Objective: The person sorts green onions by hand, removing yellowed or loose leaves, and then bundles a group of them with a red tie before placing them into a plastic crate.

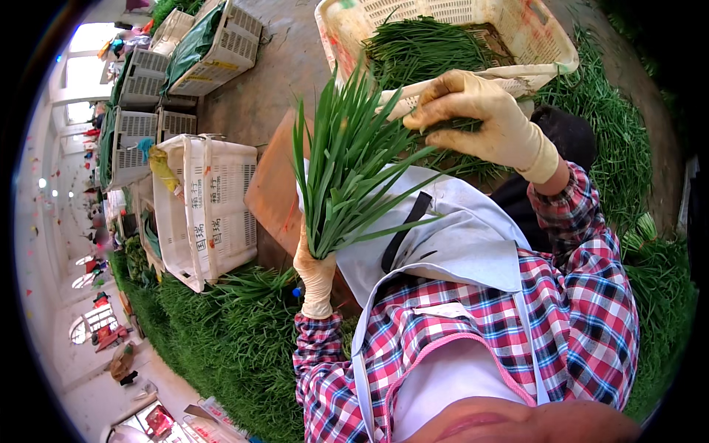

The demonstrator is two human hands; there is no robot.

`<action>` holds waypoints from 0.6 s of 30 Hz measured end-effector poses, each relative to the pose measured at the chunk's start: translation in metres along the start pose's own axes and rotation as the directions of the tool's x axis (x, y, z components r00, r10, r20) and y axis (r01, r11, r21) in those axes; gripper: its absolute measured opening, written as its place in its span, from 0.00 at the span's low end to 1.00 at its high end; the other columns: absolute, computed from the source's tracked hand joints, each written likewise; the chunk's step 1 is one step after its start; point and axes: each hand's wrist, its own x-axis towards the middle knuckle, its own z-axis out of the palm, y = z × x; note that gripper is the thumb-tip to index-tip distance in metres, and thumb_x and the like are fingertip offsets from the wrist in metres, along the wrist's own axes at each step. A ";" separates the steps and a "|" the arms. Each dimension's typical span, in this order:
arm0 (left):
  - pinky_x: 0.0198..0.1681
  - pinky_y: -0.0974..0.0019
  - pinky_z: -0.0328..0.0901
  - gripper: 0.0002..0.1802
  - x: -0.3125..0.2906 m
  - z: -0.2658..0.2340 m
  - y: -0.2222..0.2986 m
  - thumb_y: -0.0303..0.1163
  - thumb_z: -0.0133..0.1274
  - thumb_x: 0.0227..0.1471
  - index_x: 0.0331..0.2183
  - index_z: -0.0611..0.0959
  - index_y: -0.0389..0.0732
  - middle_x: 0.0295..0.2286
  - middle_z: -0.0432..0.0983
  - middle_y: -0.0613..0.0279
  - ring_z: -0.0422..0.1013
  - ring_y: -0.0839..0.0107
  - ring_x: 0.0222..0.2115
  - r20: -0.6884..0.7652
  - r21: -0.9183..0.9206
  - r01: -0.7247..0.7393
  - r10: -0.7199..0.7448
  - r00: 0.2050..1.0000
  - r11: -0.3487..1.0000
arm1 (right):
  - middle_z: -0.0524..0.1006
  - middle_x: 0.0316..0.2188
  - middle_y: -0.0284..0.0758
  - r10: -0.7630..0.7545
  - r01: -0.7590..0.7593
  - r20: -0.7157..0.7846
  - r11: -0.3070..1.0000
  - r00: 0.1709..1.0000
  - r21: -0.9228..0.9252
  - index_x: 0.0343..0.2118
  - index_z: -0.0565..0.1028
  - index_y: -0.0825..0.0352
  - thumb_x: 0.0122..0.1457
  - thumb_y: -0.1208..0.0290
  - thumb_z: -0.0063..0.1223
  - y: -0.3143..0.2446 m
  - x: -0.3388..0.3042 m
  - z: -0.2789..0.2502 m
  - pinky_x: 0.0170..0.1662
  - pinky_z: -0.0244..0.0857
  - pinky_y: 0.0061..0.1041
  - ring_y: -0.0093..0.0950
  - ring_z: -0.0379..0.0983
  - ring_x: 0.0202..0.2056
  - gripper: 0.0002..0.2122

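A bunch of garlic chives (343,170), long flat green leaves fanning upward, stands in front of my apron. My left hand (316,269), in a cream rubber glove, is wrapped round its lower end. To the right of the leaf tips is my right hand (480,122), gloved the same way and raised. Its fingers are curled, with thumb and forefinger drawn close together. Whether a leaf is caught between them is too small to tell. Behind this hand, a cream plastic crate (543,55) holds a heap of cut chives (428,52).
A brown board (277,192) lies behind the bunch. On the left stands a white plastic crate (221,214), with stacked crates (218,55) farther back. Loose greens cover the floor at left (214,347) and right (605,125). Other people are far off at the left.
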 end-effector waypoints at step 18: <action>0.51 0.68 0.66 0.42 -0.003 0.000 0.027 0.16 0.60 0.44 0.61 0.66 0.37 0.50 0.75 0.57 0.72 0.73 0.46 0.014 0.133 -0.108 0.107 0.994 0.985 | 0.71 0.28 0.26 -0.141 0.172 0.212 0.976 0.967 -0.133 0.26 0.80 0.56 0.49 0.59 0.60 -0.050 -0.008 0.046 0.48 0.60 0.34 0.30 0.69 0.38 0.07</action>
